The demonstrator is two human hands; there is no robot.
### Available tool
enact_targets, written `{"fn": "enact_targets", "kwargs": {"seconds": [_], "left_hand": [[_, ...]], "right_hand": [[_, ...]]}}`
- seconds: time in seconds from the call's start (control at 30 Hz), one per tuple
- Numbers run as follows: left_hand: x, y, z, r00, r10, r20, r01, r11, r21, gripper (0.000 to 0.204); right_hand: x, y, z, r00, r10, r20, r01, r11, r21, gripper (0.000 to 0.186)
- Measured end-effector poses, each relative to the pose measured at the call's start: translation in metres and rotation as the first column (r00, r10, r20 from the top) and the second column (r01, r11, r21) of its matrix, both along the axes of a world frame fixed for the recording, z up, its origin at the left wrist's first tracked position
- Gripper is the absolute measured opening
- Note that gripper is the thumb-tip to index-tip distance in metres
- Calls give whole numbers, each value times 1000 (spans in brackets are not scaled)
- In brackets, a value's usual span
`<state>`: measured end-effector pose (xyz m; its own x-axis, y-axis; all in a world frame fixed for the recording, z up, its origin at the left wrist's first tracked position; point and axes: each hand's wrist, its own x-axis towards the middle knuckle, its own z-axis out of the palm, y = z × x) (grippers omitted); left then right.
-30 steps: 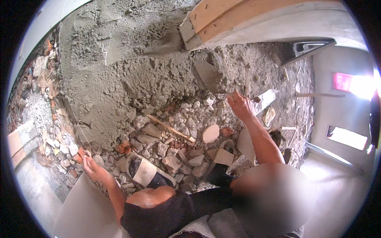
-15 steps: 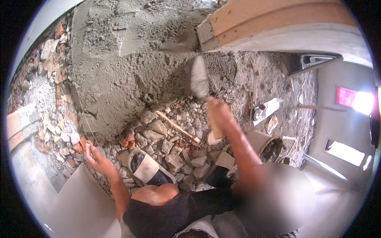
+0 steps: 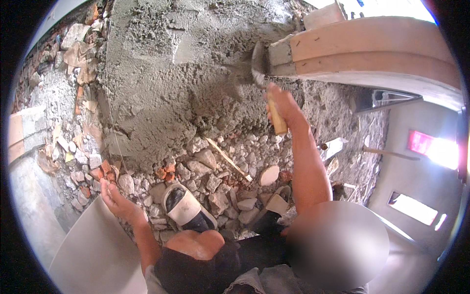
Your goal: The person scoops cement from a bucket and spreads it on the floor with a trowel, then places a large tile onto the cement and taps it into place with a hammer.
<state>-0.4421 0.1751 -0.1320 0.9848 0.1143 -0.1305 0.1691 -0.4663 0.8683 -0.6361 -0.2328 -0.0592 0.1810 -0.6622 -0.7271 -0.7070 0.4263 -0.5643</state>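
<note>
Right hand: fingers wrapped round the wooden handle of a trowel; handle end sticks out below the fist. Blade points away from the body, over the wet mortar, just beside the grey end of an orange-brown ledge. Whether blade edge touches the mortar: cannot tell.

Left hand: fingers loosely extended, nothing seen in its grasp. Fingertips near some broken red brick. A thin string runs along the left side of the mortar, down toward the rubble.

Nearer the body: loose rubble, with a wood stick lying across it and a pale round piece to the stick's right. Two feet in pale sandals rest on the stones. Lower left: a smooth grey sheet.
</note>
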Motion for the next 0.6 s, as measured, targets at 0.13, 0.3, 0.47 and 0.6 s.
{"fn": "enact_targets", "kwargs": {"seconds": [0.13,0.3,0.47,0.6], "left_hand": [[2,-13,4,1000,-30,-9,29,999,-25,36],[3,-13,-1,996,-76,43,78,996,-45,35],[8,-3,0,999,-21,38,23,999,-45,34],[8,-11,-5,998,-55,22,56,998,-29,34]], "right_hand": [[-5,32,21,957,273,-95,-265,960,87,56],[16,1,19,991,47,-124,-59,993,-98,55],[22,-9,1,962,239,-130,-240,971,3,55],[-4,47,-8,711,694,-115,-694,666,-273,55]]}}
